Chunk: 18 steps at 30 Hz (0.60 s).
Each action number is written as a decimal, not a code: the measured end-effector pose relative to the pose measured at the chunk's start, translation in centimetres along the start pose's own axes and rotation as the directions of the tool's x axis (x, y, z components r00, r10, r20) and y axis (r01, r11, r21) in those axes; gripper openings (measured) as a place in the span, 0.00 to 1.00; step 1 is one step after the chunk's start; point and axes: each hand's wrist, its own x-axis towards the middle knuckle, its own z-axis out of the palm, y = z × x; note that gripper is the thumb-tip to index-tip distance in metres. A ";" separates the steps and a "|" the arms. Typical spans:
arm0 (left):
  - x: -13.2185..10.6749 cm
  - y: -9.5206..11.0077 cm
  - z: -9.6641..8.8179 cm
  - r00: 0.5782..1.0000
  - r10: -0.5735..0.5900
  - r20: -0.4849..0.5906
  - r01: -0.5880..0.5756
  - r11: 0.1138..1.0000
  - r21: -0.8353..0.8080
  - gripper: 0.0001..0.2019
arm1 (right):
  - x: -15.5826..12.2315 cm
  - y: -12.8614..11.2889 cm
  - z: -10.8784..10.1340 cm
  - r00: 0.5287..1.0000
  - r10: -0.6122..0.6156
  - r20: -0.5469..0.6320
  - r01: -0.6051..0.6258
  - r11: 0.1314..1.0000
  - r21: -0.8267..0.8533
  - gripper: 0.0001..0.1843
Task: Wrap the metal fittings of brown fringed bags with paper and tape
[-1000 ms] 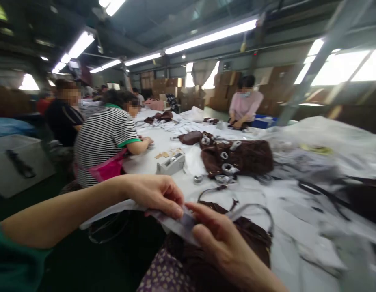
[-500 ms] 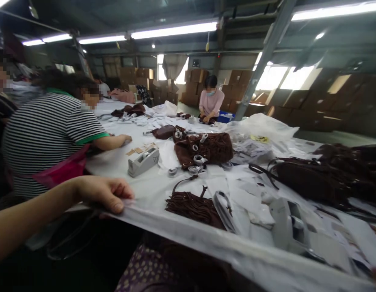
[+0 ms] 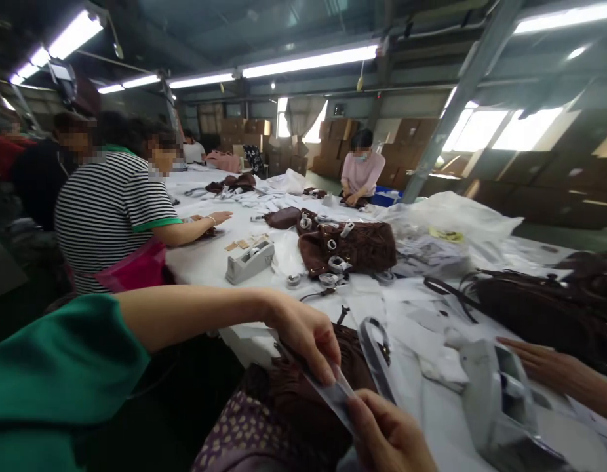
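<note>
A narrow translucent plastic strip [image 3: 337,394] runs slantwise between my two hands. My left hand [image 3: 303,334], at the end of a green sleeve, pinches its upper part. Below and to the right, my right hand [image 3: 394,432] grips the lower part between thumb and fingers. Under them lies dark brown material [image 3: 296,410] on my purple patterned clothing [image 3: 239,432]. Just behind my hands, a brown fringed bag [image 3: 355,354] rests on the table, partly hidden. Beside it is a strap in pale wrapping [image 3: 375,354].
Tape dispensers stand on the white table: one left [image 3: 251,262], one near right [image 3: 500,400]. Another person's hand [image 3: 554,370] reaches in at right. Brown bags [image 3: 350,246] lie mid-table. A co-worker in stripes [image 3: 111,210] sits left; one in pink [image 3: 363,170] works across.
My left hand has moved right and my hands are now close together; earlier, a long pale strip stretched across between them. Another person's hand has appeared at right.
</note>
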 end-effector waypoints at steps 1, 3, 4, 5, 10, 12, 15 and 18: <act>-0.4 -0.2 -0.2 0.999 -0.032 0.021 0.033 0.999 -0.009 0.15 | 0.0 -0.1 0.0 0.999 0.012 -0.030 -0.012 1.000 0.010 0.24; -1.2 -1.0 -0.6 0.996 -0.089 0.031 0.090 0.995 -0.044 0.16 | -0.2 0.3 -0.3 0.993 -0.001 -0.120 -0.001 1.000 -0.021 0.22; -1.5 -1.4 -0.7 0.995 -0.101 0.018 0.102 0.993 -0.062 0.16 | -0.3 0.5 -0.6 0.989 -0.023 -0.148 0.015 0.998 -0.053 0.22; -1.6 -1.7 -0.7 0.995 -0.104 0.001 0.103 0.991 -0.080 0.16 | -0.4 0.8 -0.8 0.985 -0.051 -0.165 0.036 0.995 -0.090 0.22; -0.1 -2.1 0.5 0.996 -0.088 0.035 0.091 0.990 -0.112 0.18 | -0.6 1.5 -0.8 0.959 -0.179 -0.221 0.120 0.959 -0.257 0.25; 0.5 -1.7 0.9 0.997 -0.075 0.028 0.078 0.990 -0.113 0.18 | -0.6 1.4 -0.1 0.947 -0.201 -0.252 0.124 0.949 -0.291 0.24; 1.4 -1.1 1.7 0.997 -0.071 0.032 0.075 0.989 -0.125 0.18 | -0.3 1.2 1.3 0.930 -0.248 -0.270 0.161 0.938 -0.308 0.23; 2.2 -0.9 2.6 0.997 -0.063 0.040 0.068 0.986 -0.154 0.19 | 0.3 0.9 2.4 0.916 -0.296 -0.270 0.214 0.931 -0.297 0.22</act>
